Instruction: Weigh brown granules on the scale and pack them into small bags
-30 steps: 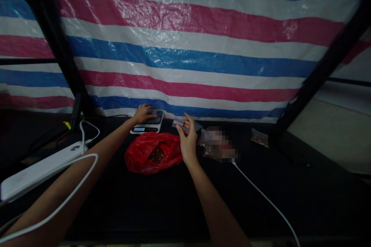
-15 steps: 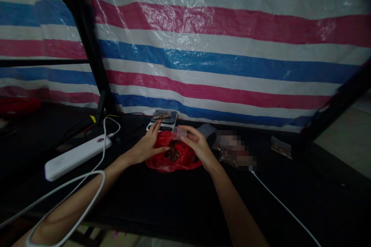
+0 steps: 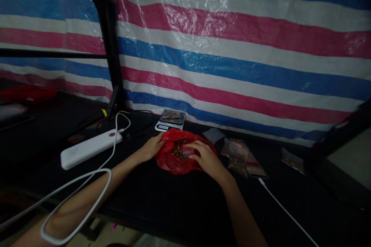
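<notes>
A red plastic bag (image 3: 174, 162) with small brown pieces inside lies on the black table (image 3: 179, 208). My left hand (image 3: 152, 148) grips the bag's left edge and holds it apart. My right hand (image 3: 204, 157) holds a small clear bag (image 3: 188, 151) down in the red bag's mouth, over the brown pieces. Behind the red bag stands a small digital scale (image 3: 170, 120) with a packet of brown pieces on its pan.
A white power strip (image 3: 89, 148) with white cables lies at the left. Small clear packets (image 3: 239, 156), a stack of flat bags (image 3: 213, 135) and one more packet (image 3: 292, 159) lie to the right. A striped tarp (image 3: 232, 46) and a black post (image 3: 108, 38) close the back.
My left hand came off the scale to the red bag's edge. My right hand carried the small clear bag down into the red bag. The view swung to the left.
</notes>
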A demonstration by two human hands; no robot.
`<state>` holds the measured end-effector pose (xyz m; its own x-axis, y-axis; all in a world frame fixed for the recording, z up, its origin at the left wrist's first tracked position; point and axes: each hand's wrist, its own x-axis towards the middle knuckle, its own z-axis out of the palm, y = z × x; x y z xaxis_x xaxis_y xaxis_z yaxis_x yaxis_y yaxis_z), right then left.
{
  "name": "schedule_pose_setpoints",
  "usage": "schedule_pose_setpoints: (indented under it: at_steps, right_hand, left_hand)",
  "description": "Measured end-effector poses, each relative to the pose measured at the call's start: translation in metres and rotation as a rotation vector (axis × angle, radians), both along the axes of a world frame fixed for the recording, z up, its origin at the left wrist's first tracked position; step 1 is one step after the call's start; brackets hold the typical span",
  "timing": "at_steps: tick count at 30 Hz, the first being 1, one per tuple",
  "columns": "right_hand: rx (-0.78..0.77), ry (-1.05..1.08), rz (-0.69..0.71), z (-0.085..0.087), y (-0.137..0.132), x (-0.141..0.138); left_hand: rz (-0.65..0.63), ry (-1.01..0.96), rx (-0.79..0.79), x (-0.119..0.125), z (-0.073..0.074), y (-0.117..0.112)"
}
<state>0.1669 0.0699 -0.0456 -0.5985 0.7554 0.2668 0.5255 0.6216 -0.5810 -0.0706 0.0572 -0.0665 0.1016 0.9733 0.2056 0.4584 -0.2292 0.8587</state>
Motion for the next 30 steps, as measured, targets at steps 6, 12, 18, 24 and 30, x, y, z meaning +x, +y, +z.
schedule_pose_setpoints:
  at_steps: [6, 12, 18, 24, 30]
  right_hand:
    - [0.179, -0.176, -0.064, 0.007, -0.007, -0.003]
    - [0.066, -0.054, 0.006, -0.001, -0.011, -0.008]
    - [-0.04, 0.106, 0.073, -0.022, -0.003, -0.018]
    - [-0.24, 0.357, 0.083, -0.037, 0.013, -0.023]
    - [-0.442, 0.539, 0.14, -0.033, 0.013, -0.025]
  left_hand:
    - [0.108, -0.206, 0.039, 0.022, -0.017, -0.003]
    - [0.175, -0.391, 0.166, 0.047, -0.018, -0.013]
    - [0.349, -0.551, 0.287, 0.071, -0.021, 0.002]
    - [0.447, -0.788, 0.264, 0.086, -0.014, 0.024]
    - [0.493, -0.845, 0.067, 0.081, -0.016, 0.027]
